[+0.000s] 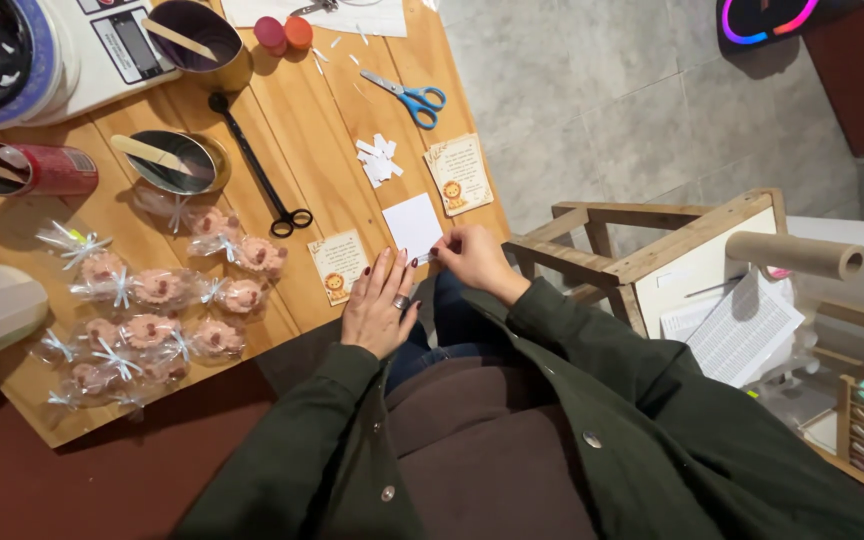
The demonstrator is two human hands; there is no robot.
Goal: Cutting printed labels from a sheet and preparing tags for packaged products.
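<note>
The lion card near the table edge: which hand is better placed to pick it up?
Probably the left hand: its fingertips lie right beside the lion card, while the right hand is pinching a small piece by the white paper square.

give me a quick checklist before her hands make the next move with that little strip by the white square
1. Strip held: right hand pinches a small strip at the table edge: ok.
2. Left hand rests flat beside it, steadying: ok.
3. White paper square lies next to the fingers, uncovered: ok.
4. Lion card within reach, just left of the hands: ok.
5. Spare cut strips piled above the square: ok.
6. Whether the strip is sticky or peeled: cannot tell.
</note>
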